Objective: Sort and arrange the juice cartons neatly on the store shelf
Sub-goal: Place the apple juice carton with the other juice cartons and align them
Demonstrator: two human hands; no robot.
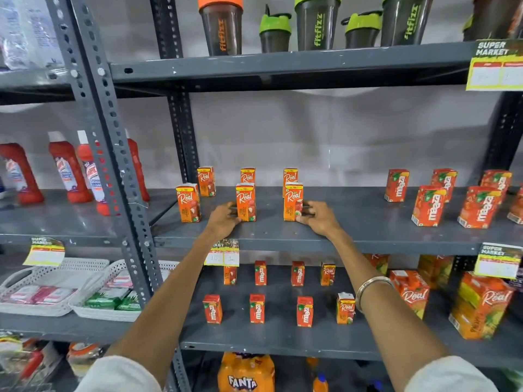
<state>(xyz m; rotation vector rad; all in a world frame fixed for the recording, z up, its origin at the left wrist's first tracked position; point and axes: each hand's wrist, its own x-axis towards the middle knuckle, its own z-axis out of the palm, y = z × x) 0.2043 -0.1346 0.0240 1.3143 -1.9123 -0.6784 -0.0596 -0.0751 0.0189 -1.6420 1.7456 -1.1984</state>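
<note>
Several small orange Real juice cartons stand in two rows on the middle grey shelf (339,236). My left hand (225,219) grips the middle front Real carton (246,200) from its left side. My right hand (318,217) grips the right front Real carton (293,200) from its right side. Both cartons stand upright on the shelf. A third front Real carton (188,203) stands free at the left, and three more stand behind. Red Maaza cartons (428,206) stand in two rows at the right end of the same shelf.
The shelf below holds small Maaza cartons (257,308), a few small Real cartons and large Real packs (481,305). Shaker bottles (220,26) stand on the top shelf. Red cleaner bottles (69,168) and white baskets (53,290) fill the left rack. Fanta bottles (244,373) sit at the bottom.
</note>
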